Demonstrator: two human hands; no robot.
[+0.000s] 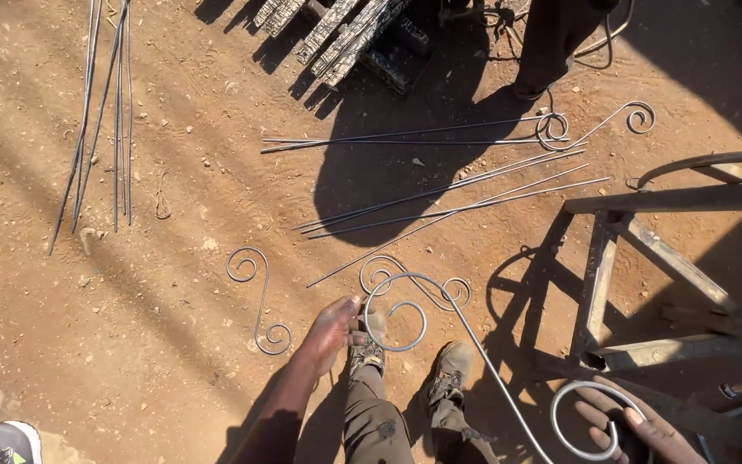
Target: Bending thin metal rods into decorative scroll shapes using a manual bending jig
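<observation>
The ground [173,344] is bare reddish dirt in hard sunlight, outdoors, crossed by long shadows. A rusty metal frame [637,258] stands on it at the right.

The person holds one long scrolled rod [465,331], curled at both ends, which runs off the frame's left side and across both boots [414,369]. The left hand [332,331] is at the rod's far curl, fingers lightly around the wire. The right hand [637,425], below the frame, has its fingers open through the near curl, which rests across them; whether it truly grips cannot be told.

Finished scrolls on the dirt: one S-shaped scroll [255,301] well left of the frame, a second scroll [414,279] lying under the held rod, and a third scroll [599,125] above the frame. About six straight rods [448,193] fan out left of the frame's top; another bundle of rods [100,112] lies far left, its count unclear.

A dark stack [345,34] at the top edge is hard to make out. A standing person's leg [551,43] is cut off above, and a shoe [10,442] shows at the bottom left corner.
</observation>
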